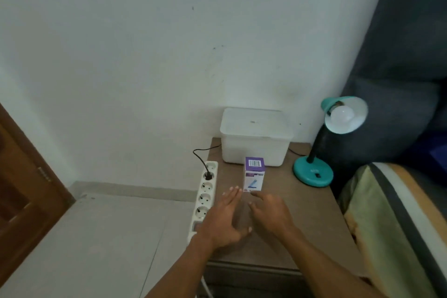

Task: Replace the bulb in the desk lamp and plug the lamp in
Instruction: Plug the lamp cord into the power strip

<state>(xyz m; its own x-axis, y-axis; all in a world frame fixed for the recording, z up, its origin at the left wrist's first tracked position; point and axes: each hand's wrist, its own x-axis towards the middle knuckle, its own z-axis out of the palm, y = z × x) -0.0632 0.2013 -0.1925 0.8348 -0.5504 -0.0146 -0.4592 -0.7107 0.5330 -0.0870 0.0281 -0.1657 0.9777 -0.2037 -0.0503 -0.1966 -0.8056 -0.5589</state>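
Just short of the upright purple-and-white cardboard bulb box (254, 174) on the brown wooden bedside table (314, 213), the left hand (226, 220) and right hand (271, 213) hover spread and empty, while the teal gooseneck desk lamp (314, 169), white bulb (342, 115) fitted, stands at the table's right.

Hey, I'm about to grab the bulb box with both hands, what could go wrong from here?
1. A black plug sits in the power strip; if it is the lamp's, the socket may be live during the swap.
2. The bulb box stands upright on a narrow end; the left hand or right hand could tip it.
3. The strip lies along the table edge and could be knocked off.
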